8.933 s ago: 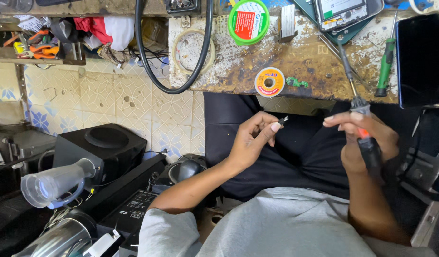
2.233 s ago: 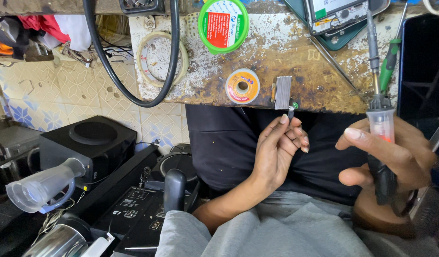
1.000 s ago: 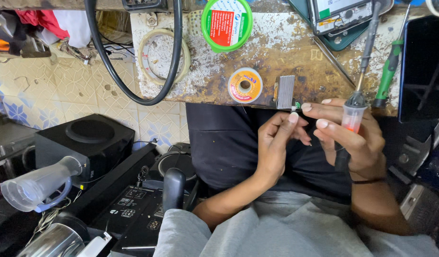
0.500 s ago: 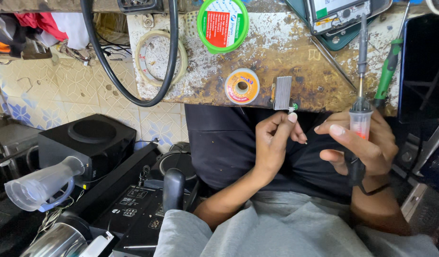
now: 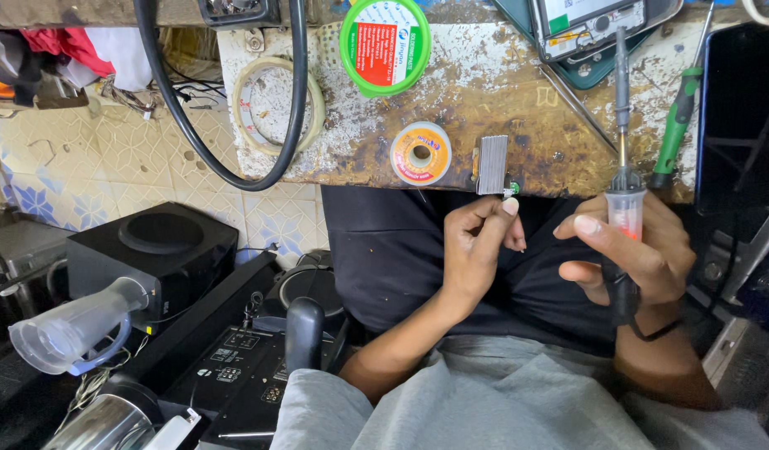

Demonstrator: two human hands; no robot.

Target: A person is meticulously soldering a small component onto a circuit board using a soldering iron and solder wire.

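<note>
My left hand [image 5: 478, 242] pinches a tiny green component [image 5: 513, 188] at the near edge of the stained workbench [image 5: 484, 83], just beside a small ribbed grey heatsink [image 5: 492, 164]. My right hand [image 5: 636, 250] grips a soldering iron [image 5: 622, 158] by its clear and red handle, tip pointing up over the bench. The two hands are a short way apart above my dark trousers.
On the bench lie a small solder spool [image 5: 420, 153], a green round tin [image 5: 384, 43], a green-handled screwdriver [image 5: 676, 125], an opened phone [image 5: 589, 25] and a thick black cable [image 5: 234, 108]. A black speaker [image 5: 151, 254] and electronics sit on the floor at left.
My right hand has drawn away to the right from my left hand, and the soldering iron now stands upright. My left hand stays at the bench edge.
</note>
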